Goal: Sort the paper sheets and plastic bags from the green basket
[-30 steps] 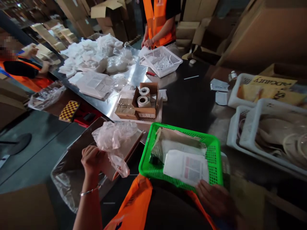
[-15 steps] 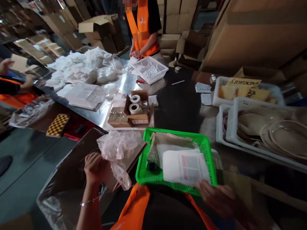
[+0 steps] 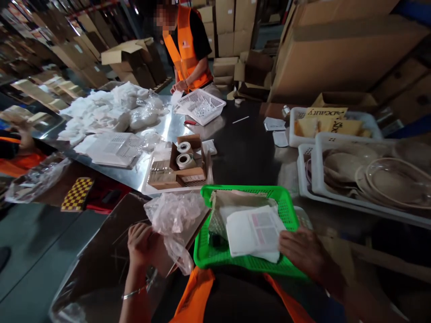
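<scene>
Taking the green basket (image 3: 292,211) as the landmark and reading from the left: well off to its left, past the table edge, a checkered board (image 3: 77,194) lies low beside a crumpled clear bag (image 3: 33,177). Nearer, just left of the basket, the left hand (image 3: 140,244) is closed around the edge of a brown cardboard flap (image 3: 158,262) together with a bunch of clear crumpled plastic (image 3: 173,213) — the plastic billows up above the knuckles and hangs down past the thumb, its right side almost touching the basket's left wall. A thin bracelet (image 3: 134,292) circles that wrist.

Behind the basket, a white tray holds an open cardboard box (image 3: 183,177) with two tape rolls (image 3: 184,154) in it.

Inside the basket lie brownish paper sheets and, on top of them, a white packet (image 3: 252,231) with a pink-printed label. The right hand (image 3: 303,249) rests at the basket's right front corner, its fingers closed on the packet's right edge, so the packet lies directly left of the hand and touching it.

Right of the basket stand white crates (image 3: 316,179) holding round, pale hoop-like pieces. Far behind it, a person in an orange vest (image 3: 183,47) stands over a white basket (image 3: 200,105).
</scene>
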`<state>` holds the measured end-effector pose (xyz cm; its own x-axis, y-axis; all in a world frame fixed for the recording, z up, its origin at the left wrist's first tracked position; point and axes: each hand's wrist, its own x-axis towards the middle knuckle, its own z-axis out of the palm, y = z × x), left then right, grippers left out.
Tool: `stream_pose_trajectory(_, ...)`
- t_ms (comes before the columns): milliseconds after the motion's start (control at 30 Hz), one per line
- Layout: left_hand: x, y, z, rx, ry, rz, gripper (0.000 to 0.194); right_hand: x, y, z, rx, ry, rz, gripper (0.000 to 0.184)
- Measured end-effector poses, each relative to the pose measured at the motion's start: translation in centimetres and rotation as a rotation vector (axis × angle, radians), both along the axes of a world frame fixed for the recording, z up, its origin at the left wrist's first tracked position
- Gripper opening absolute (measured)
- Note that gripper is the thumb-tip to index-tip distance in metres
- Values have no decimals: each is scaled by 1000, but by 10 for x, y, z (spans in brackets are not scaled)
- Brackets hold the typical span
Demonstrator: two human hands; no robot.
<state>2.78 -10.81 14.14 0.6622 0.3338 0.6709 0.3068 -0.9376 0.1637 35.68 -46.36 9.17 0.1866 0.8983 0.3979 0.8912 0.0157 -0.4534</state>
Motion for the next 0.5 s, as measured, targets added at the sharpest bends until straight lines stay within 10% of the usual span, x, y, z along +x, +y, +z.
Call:
stream_pose_trajectory(333,6,-4,-8,-33,63,-12,28,-25,22,-83,-83,-239,-382,33)
stream_pose_trajectory(500,9,-4,-6,-27,70,1,27,-14,11,-83,-122,-218,-315,36)
